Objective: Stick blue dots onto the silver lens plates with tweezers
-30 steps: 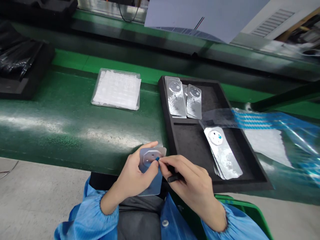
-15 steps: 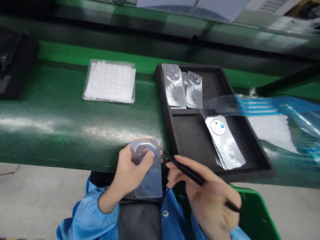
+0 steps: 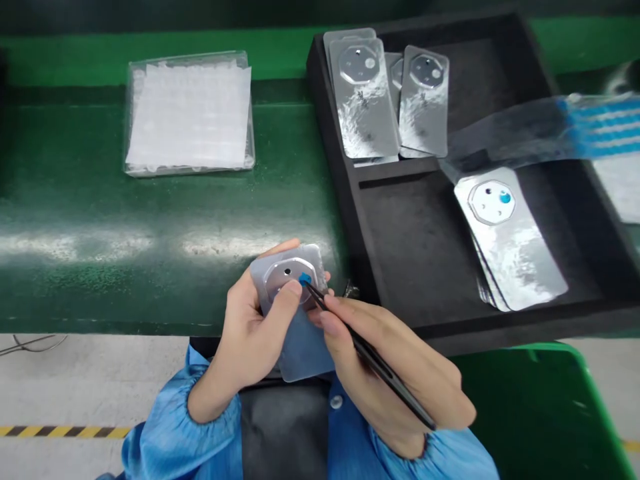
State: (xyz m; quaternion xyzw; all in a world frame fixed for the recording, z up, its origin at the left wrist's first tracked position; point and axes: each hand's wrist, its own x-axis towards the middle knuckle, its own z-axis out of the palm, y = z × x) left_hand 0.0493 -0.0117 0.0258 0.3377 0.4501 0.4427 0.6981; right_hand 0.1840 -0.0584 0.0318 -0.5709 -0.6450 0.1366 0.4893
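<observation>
My left hand (image 3: 255,330) grips a thin silvery plate (image 3: 300,327) with a round raised camera ring near its top. Its thumb rests on the ring, beside a small blue sticker (image 3: 305,278). My right hand (image 3: 395,363) holds black tweezers (image 3: 370,360) like a pen. Their tips touch the blue sticker on the plate. Both hands hover over the near edge of the green belt (image 3: 125,227), above my lap.
A black foam tray (image 3: 400,227) lies to the right. It holds two piles of like plates at the back (image 3: 385,100) and a stack with a blue dot at the front right (image 3: 510,240). A clear box of white sheets (image 3: 189,113) sits far left. A blue-striped film strip (image 3: 550,130) crosses the tray.
My right hand swung away to the right with the tweezers, then came back so the tips meet the blue sticker. The view tilted down and closer.
</observation>
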